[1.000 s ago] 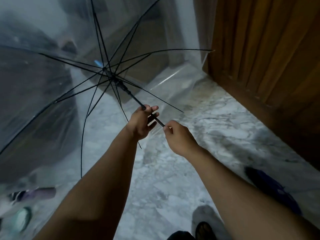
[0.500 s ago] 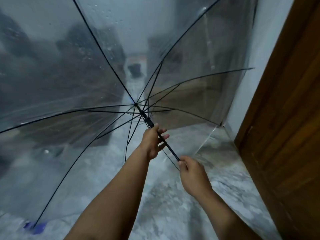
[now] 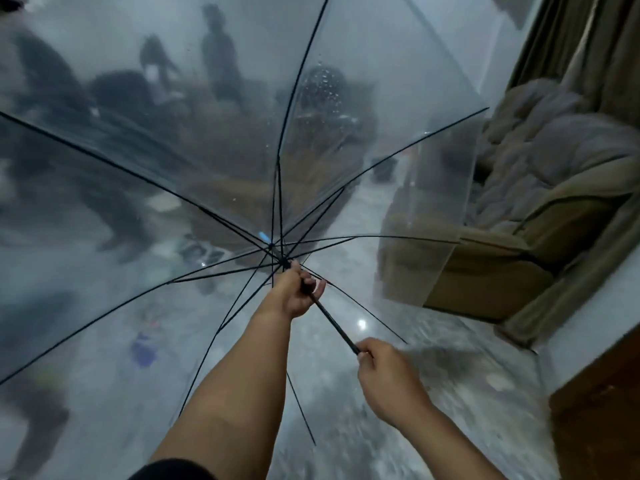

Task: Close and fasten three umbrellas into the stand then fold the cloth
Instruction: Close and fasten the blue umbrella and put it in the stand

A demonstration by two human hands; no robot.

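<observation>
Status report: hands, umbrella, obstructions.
Left hand gripping shaft at the runner, right hand on the handle end. Clear umbrella fully open. Sofa close on the right.

Clear umbrella [image 3: 214,140] swung up from the marble floor [image 3: 346,427] toward the room, left hand [image 3: 292,294] slid up the black shaft [image 3: 334,323] to the runner, hands now farther apart, brown sofa [image 3: 512,258] newly in view at right, wooden door mostly out of frame
</observation>
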